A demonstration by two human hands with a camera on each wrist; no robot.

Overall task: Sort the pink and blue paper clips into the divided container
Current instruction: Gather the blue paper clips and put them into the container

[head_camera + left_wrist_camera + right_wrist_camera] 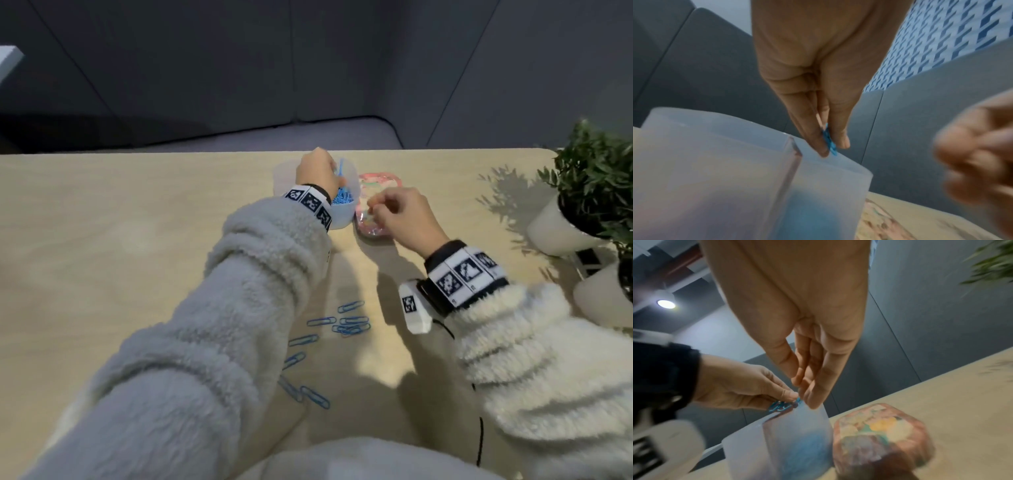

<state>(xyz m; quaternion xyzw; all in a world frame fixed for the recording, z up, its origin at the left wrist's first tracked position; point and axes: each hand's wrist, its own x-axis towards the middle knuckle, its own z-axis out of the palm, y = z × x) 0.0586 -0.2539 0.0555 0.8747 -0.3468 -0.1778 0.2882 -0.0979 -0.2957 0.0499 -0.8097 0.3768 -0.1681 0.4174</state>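
My left hand (317,173) hovers over the translucent divided container (282,171) and pinches a small bunch of blue paper clips (829,142) between thumb and fingers, just above the rim. In the container's right compartment lies a heap of blue clips (342,200). My right hand (373,205) is beside it, above a pink floral box (378,178). Its fingers (818,386) are nearly straight and close together, and no clip shows between them. Several loose blue clips (349,325) lie on the table near me. The left compartment's contents are hidden.
Potted plants (596,178) in white pots (555,229) stand at the table's right edge. The light wooden table (120,240) stretches bare to the left. A grey padded bench and wall panels lie beyond the far edge.
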